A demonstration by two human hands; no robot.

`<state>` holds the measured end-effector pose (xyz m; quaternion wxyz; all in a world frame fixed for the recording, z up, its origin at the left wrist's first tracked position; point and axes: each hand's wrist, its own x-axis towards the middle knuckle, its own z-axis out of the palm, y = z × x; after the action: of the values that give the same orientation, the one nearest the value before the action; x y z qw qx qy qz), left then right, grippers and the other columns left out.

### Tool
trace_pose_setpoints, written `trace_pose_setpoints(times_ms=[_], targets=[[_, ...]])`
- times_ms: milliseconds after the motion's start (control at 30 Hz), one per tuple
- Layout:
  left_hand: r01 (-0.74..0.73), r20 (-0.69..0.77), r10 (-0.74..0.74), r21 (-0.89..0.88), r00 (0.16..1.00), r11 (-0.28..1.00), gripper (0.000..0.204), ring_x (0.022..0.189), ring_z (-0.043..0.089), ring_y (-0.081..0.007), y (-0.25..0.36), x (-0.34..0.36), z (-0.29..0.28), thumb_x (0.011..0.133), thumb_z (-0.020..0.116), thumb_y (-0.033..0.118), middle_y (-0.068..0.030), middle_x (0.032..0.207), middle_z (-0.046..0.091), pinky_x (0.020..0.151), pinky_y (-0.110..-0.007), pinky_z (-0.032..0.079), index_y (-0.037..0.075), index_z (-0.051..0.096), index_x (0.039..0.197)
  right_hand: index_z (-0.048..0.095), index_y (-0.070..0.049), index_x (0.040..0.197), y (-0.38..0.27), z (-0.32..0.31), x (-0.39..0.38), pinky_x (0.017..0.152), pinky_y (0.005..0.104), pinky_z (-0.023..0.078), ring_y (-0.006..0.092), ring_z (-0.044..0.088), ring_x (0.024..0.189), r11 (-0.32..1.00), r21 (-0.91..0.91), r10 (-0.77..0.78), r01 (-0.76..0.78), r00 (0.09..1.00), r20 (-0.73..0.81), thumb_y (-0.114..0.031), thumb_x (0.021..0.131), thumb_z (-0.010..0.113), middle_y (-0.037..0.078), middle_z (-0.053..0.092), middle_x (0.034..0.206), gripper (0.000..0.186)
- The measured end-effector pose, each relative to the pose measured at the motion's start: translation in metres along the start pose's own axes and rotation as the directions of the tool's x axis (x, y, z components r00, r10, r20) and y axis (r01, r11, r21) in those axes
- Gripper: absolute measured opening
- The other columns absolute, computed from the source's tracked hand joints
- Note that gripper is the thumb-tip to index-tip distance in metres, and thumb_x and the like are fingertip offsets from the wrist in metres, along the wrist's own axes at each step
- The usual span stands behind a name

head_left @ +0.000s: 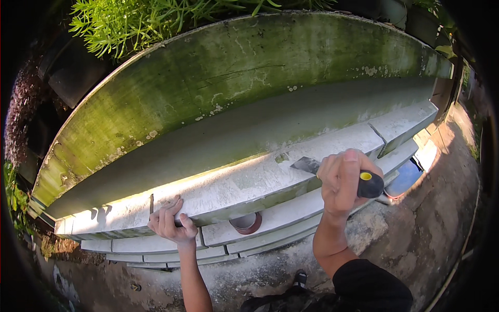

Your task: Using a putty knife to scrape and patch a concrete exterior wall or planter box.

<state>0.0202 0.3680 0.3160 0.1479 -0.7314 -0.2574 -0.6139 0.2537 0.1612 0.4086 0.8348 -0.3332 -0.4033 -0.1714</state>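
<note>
My right hand (340,179) is closed around the black handle (371,184) of a scraper, whose end shows a yellow-rimmed hole. The scraper's flat metal blade (305,165) points left and lies against the top of a pale slab (234,184), which has patchy, scraped-looking areas. Farther left, my left hand (174,221) grips the slab's front edge, its bent fingers on top and thumb at the front. A small dark patch shows beside that thumb; whether it is a thing or shadow I cannot tell.
Behind the slab rises a curved, green-stained wall (234,67) with a leafy plant (125,26) above it. Lower pale slabs (280,213) step down towards me, with a reddish-brown cup (248,228) on one. A blue container (404,179) stands at right on rough ground (405,239).
</note>
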Motion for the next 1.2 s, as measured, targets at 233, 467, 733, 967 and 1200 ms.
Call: trace_pose_setpoints(times_ms=[233,467,733,967,1200], targets=[[-0.015,-0.008,0.015,0.017,1.000,1.000,0.026,0.079,0.058,-0.0191,-0.004,0.000,0.003,0.085,0.053,0.031,0.0017,0.083,0.073,0.082,-0.031,0.035,0.014,0.073,0.082,0.037,-0.006,0.053,-0.003,0.003,0.005,0.041,0.0241,0.027,0.0052,0.039,0.041,0.991,-0.081,0.103,-0.109,0.992,-0.068,-0.007,0.094,0.053,-0.002,0.042,0.045,0.044],[-0.017,-0.007,0.017,-0.011,1.000,1.000,0.026,0.080,0.060,-0.0183,0.001,-0.001,0.000,0.085,0.053,0.030,0.0011,0.086,0.074,0.083,-0.030,0.036,0.014,0.073,0.082,0.035,-0.005,0.054,-0.001,0.000,0.002,0.041,0.0237,0.029,0.0058,0.039,0.040,0.987,-0.146,0.069,-0.071,0.997,-0.021,-0.006,0.093,0.054,-0.001,0.040,0.044,0.044],[-0.028,-0.021,0.028,0.010,0.999,1.000,0.027,0.078,0.061,-0.0179,-0.002,-0.001,0.002,0.086,0.052,0.030,-0.0001,0.084,0.074,0.084,-0.030,0.036,0.013,0.073,0.082,0.034,-0.009,0.061,0.018,0.001,0.004,0.040,0.0250,0.024,0.0060,0.029,0.040,0.986,-0.166,0.014,-0.006,0.999,0.045,-0.007,0.099,0.045,-0.003,0.035,0.049,0.040],[-0.038,-0.029,0.038,-0.003,0.999,0.999,0.031,0.078,0.057,-0.0214,0.001,0.001,0.001,0.089,0.050,0.031,-0.0026,0.082,0.071,0.081,-0.033,0.035,0.010,0.072,0.082,0.035,-0.005,0.053,0.007,-0.001,0.013,0.040,0.0235,0.029,0.0048,0.036,0.041,0.997,-0.034,0.071,-0.072,0.997,-0.028,-0.007,0.094,0.053,-0.001,0.038,0.045,0.044],[-0.021,-0.025,0.021,0.012,0.999,1.000,0.024,0.078,0.058,-0.0194,0.002,-0.001,0.004,0.083,0.054,0.029,0.0009,0.084,0.073,0.084,-0.031,0.035,0.014,0.073,0.083,0.034,-0.010,0.059,0.007,-0.002,0.012,0.040,0.0247,0.023,0.0050,0.029,0.040,0.995,-0.074,0.071,-0.067,0.996,0.051,-0.006,0.098,0.047,-0.003,0.035,0.048,0.041]])
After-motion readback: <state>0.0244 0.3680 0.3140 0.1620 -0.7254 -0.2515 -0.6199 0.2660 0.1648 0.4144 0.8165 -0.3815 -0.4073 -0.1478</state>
